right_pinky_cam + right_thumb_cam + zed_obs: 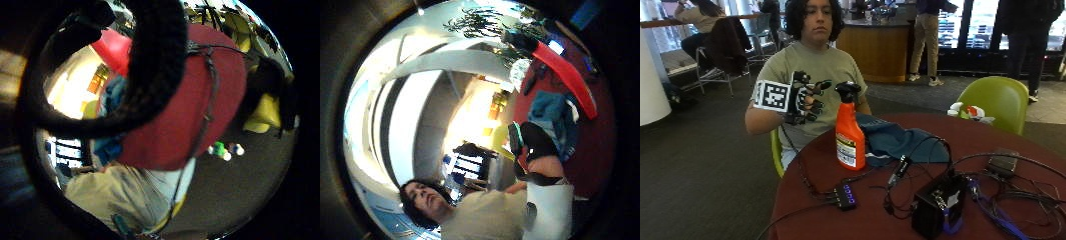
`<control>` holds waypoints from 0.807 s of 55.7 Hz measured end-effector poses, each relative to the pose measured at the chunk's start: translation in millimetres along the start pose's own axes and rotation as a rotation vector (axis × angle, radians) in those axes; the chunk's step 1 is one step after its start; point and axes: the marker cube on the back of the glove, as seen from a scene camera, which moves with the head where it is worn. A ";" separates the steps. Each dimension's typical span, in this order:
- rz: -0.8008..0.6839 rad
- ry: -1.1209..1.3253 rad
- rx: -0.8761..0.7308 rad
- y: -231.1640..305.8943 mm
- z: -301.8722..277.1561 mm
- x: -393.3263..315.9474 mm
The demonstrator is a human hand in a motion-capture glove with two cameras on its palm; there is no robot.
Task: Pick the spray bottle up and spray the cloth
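While raised off table, right hand (804,97) loosely spread, holding nothing | spray bottle (850,134) upright near table's (1013,140) near edge, touching cloth (899,141) | likely light, rigid, slick plastic; best gripped at neck.

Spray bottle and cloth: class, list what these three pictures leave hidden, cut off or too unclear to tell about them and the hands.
- Spray bottle, outside view: label text too small to read.
- Cloth, outside view: its near left part is hidden behind the bottle; a cable crosses it.
- Bare hand: hidden in the outside view, behind the bottle and cloth.
- Gloved right hand: raised beside the bottle, not touching it; in the little finger side palm view a black strap covers much of the table.
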 end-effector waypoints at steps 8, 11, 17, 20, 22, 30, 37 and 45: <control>0.013 -0.158 0.061 -44.6 34.7 7.2; 0.037 -0.208 0.049 -58.6 42.0 9.2; 0.081 -0.240 0.096 -81.9 51.2 12.7; 0.062 -0.208 0.187 -98.7 55.0 17.6; 0.043 -0.185 0.244 -107.7 57.6 20.8; 0.032 -0.164 0.311 -123.6 69.0 24.4; 0.023 -0.138 0.230 -124.5 80.6 25.0; 0.040 -0.125 0.242 -139.1 92.2 25.3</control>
